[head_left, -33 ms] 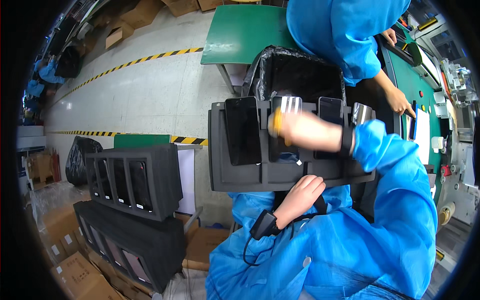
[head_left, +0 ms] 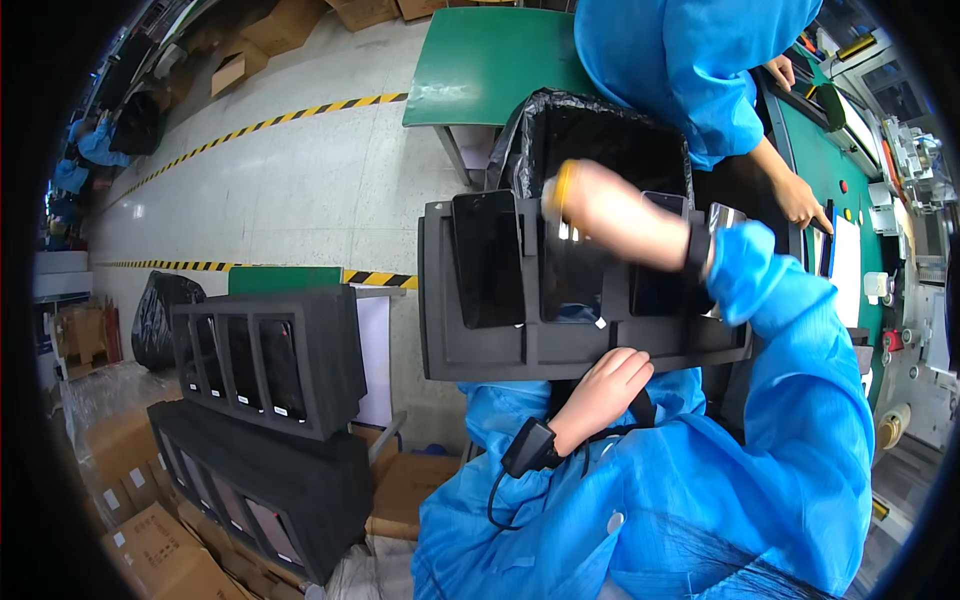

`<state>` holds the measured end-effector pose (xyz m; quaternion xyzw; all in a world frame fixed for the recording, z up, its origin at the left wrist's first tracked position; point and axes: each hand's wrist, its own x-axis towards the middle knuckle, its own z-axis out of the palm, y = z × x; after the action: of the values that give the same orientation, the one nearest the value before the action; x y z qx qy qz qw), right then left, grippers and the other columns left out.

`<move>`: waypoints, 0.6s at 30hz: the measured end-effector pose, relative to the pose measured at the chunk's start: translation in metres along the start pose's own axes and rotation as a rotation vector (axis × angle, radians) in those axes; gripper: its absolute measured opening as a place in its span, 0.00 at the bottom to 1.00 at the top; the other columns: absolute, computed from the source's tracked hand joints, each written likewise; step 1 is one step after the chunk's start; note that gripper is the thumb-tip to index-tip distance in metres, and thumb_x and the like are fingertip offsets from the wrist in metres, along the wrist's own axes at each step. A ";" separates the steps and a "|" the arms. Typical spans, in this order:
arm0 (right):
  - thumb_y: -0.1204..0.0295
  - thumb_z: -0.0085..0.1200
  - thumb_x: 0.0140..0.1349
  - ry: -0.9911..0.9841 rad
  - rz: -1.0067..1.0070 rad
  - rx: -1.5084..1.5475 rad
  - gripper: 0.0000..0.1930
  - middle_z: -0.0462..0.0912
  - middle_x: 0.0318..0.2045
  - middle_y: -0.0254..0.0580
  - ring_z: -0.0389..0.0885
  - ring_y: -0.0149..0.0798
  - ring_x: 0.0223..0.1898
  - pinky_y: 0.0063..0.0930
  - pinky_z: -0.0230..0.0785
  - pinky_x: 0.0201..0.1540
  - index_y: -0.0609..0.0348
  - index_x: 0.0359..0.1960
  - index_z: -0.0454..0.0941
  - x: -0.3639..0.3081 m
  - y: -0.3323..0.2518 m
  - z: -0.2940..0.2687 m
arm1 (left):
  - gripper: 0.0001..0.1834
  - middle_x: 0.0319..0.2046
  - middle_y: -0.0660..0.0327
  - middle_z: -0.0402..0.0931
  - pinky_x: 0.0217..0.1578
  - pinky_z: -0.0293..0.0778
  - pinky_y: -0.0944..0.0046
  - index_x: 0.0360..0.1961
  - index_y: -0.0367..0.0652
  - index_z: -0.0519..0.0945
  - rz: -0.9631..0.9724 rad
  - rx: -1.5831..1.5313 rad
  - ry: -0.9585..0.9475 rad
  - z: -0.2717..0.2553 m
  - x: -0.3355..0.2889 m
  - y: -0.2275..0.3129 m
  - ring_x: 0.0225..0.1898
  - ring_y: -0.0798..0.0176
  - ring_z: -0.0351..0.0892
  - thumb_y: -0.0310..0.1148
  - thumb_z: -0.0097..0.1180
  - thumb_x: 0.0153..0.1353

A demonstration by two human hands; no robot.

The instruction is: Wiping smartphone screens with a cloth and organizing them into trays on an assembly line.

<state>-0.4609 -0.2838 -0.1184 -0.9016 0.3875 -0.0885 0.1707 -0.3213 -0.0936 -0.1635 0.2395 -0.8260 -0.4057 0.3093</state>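
Foam tray (head_left: pixel 560 345), dark grey, slotted, held on the lap; carries black phones (head_left: pixel 487 258) upright in its slots. Left hand (head_left: pixel 605 388) cupped under the tray's lower edge, bearing it. Right hand (head_left: pixel 600 210) closed on a phone (head_left: pixel 572 270) in a middle slot, fingers at its top end. Likely handling: tray light and soft, flexes if held one-sided, so support beneath; phones rigid, glossy, slippery, fragile at the glass, so grip by the edges.

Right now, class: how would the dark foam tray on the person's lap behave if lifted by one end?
The foam tray looks thick, so probably light yet fairly stiff. The phones stand loose in slots, so tilting might spill them. The left hand steadies its edge.
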 end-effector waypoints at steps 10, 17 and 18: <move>0.74 0.49 0.55 0.188 -0.203 0.272 0.05 0.74 0.30 0.48 0.75 0.49 0.34 0.38 0.70 0.37 0.60 0.31 0.75 0.033 -0.012 0.033 | 0.07 0.35 0.59 0.76 0.40 0.73 0.59 0.34 0.39 0.78 -0.171 0.207 0.224 -0.028 -0.024 -0.009 0.37 0.56 0.75 0.26 0.59 0.52; 0.71 0.56 0.47 -0.017 -0.478 -0.067 0.11 0.76 0.27 0.43 0.77 0.45 0.36 0.34 0.70 0.44 0.59 0.33 0.77 0.019 -0.064 0.039 | 0.07 0.35 0.59 0.75 0.39 0.73 0.61 0.33 0.39 0.78 -0.161 0.210 0.221 -0.029 -0.022 -0.008 0.37 0.57 0.75 0.25 0.60 0.52; 0.70 0.56 0.47 -0.070 -0.497 -0.198 0.11 0.76 0.28 0.43 0.77 0.45 0.36 0.35 0.70 0.46 0.59 0.33 0.77 0.017 -0.066 0.053 | 0.07 0.35 0.59 0.75 0.39 0.73 0.61 0.33 0.39 0.78 -0.160 0.219 0.217 -0.029 -0.023 -0.008 0.37 0.57 0.75 0.25 0.60 0.52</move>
<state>-0.3894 -0.2407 -0.1422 -0.9839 0.1549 -0.0580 0.0682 -0.2834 -0.0981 -0.1634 0.3791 -0.8054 -0.3086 0.3353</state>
